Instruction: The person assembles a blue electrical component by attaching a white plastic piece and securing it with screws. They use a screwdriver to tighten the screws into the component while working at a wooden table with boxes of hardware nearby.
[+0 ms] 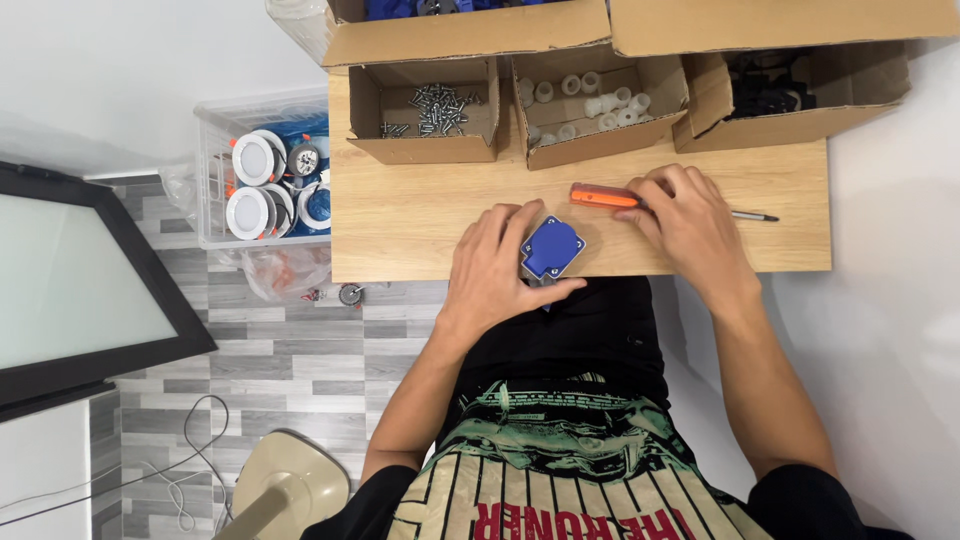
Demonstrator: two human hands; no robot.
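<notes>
Starting at the fingers: the left hand [497,262] has its fingers curled round a small blue square part [552,247], thumb along the near edge and the rest over the far left corner, so it's pinned down on the wooden board [420,215]; that blue part sits close to the board's near edge, roughly in the middle of it. The right hand [683,222] lies over a screwdriver [640,201] just to the right of the blue part; the orange handle pokes out left of the fingers and the thin metal shaft comes out the other side, pointing right; fingers look bent loosely over it, but honestly I can't tell if they're really gripping it or just resting on top.

Going outward from the blue part: along the far edge of the board there are three open cardboard boxes; the left box [425,120] has a pile of screws in it; the middle box [598,105] holds small white plastic rings or caps; the right box [795,90] has dark parts, too shadowed to make out. Left of the board, off its edge and lower down, a clear plastic bin [262,180] holds round white light fittings; further left still is a dark-framed panel [80,280] leaning over the grey floor.
</notes>
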